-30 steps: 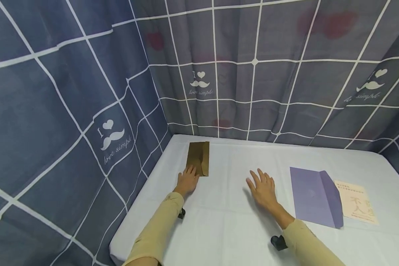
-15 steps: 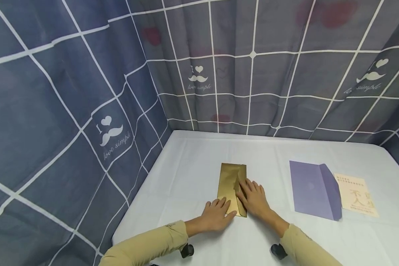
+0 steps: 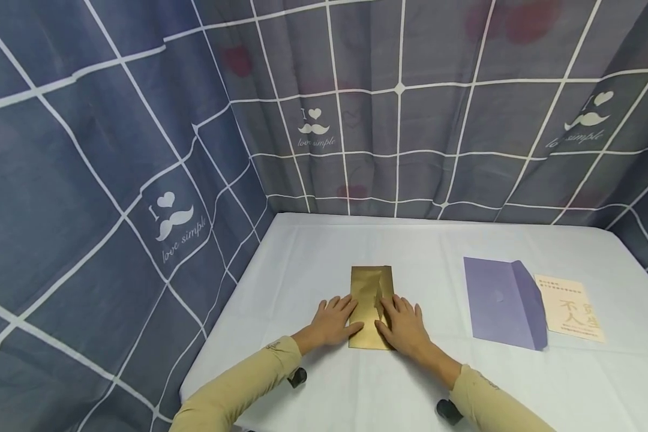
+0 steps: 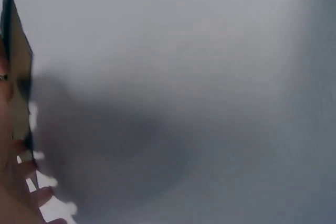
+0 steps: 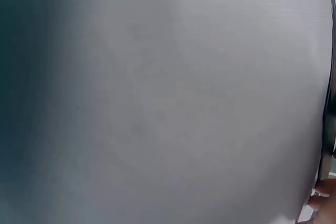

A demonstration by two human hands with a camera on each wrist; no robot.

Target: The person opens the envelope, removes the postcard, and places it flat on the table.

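A gold envelope [image 3: 363,286] lies flat on the white-covered table, its flap along the right side. My left hand [image 3: 330,322] rests at its left edge, fingers extended and thumb on the envelope. From the other side, my right hand [image 3: 407,329] touches the flap area with its fingers spread. In the left wrist view, part of the left hand [image 4: 16,192] and a strip of the envelope [image 4: 21,72] show at the left border. The right wrist view catches only the fingers of the right hand [image 5: 325,199] and a thin sliver of the envelope at the right border.
To the right lies a purple envelope [image 3: 494,303] with its flap opened out. A cream card [image 3: 569,307] with printed characters sits beside that flap. Grid-patterned curtains [image 3: 367,120] hang behind and to the left of the white table [image 3: 410,246].
The gold envelope came from the far left to the table's middle near me, with the left hand. My right hand moved left onto it. Lately the left hand shifted up along its left edge.
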